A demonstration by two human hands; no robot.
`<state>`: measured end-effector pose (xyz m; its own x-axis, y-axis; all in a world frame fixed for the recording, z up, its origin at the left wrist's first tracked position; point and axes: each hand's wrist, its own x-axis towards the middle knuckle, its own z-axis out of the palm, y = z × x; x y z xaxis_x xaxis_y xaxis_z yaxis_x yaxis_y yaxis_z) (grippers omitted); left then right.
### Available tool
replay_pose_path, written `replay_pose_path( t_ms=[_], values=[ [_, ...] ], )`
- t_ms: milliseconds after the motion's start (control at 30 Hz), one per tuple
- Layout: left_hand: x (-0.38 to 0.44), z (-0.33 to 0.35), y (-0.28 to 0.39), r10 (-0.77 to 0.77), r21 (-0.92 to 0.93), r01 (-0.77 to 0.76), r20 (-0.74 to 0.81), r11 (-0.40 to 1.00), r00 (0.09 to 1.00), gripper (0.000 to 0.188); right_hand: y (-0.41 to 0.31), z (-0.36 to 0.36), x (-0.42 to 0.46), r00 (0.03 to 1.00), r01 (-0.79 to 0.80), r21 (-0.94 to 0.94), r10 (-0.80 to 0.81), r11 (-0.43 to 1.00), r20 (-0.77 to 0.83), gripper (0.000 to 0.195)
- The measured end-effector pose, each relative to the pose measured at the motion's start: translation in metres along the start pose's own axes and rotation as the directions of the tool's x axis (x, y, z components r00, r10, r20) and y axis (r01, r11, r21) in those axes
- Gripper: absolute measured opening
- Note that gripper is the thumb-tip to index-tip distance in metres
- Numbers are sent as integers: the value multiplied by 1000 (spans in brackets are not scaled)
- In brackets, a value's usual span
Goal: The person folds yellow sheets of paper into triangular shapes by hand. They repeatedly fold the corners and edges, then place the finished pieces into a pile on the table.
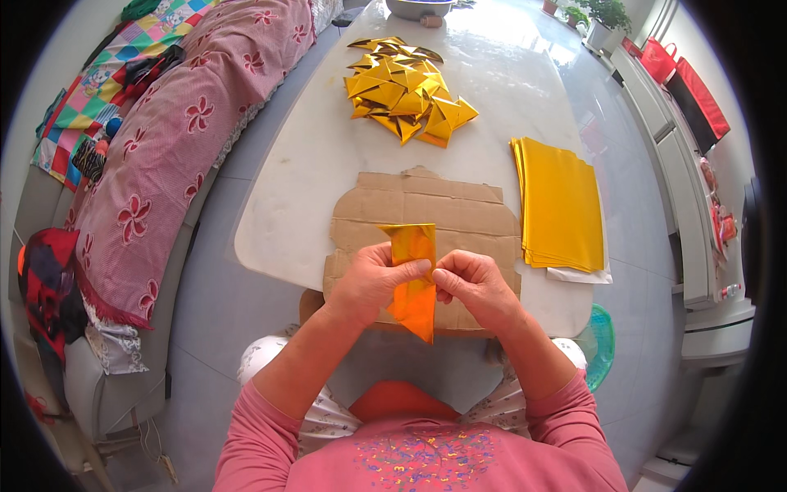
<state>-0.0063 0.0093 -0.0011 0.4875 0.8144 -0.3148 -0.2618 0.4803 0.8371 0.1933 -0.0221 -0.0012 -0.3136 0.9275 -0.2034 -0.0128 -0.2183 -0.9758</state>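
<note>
A partly folded sheet of gold foil paper (413,307) is held up above the near edge of a flattened cardboard piece (424,197). My left hand (372,280) grips it from the left, with the thumb lying across its face. At its right edge, the thumb and bent fingers of my right hand (476,286) pinch the foil. One end of the folded strip comes to a slanted point towards me. To the right of the cardboard lies a stack of flat gold foil sheets (561,206). Farther back is a heap of folded gold foil pieces (393,86).
The pale table (289,203) has rounded corners. A grey basin (420,7) and a small brown spool-like item (431,21) are at its far end. A sofa under a pink flowered cover (160,135) runs along the left. A green plastic basket (601,347) stands by the right corner.
</note>
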Motion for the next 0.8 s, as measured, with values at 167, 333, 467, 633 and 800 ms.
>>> replay_pose_path(
  t_ms=[167,333,467,633,800],
  values=[
    [-2,4,2,2,26,-2,7,1000,1000,22,4,0,1,997,40,-64,-44,997,-61,19],
    [-1,5,3,25,111,-32,67,993,997,23,3,-3,2,973,127,-45,-133,991,-190,14],
    [-1,1,2,19,259,-31,47,965,999,23,1,-6,2,967,124,4,-119,992,-227,13],
    [-1,-1,1,24,303,-31,30,952,999,22,3,-11,3,975,133,-32,-137,991,-176,11],
    [-3,0,4,26,288,-37,39,957,999,19,2,-10,4,966,161,7,-156,987,-204,10]
  ],
)
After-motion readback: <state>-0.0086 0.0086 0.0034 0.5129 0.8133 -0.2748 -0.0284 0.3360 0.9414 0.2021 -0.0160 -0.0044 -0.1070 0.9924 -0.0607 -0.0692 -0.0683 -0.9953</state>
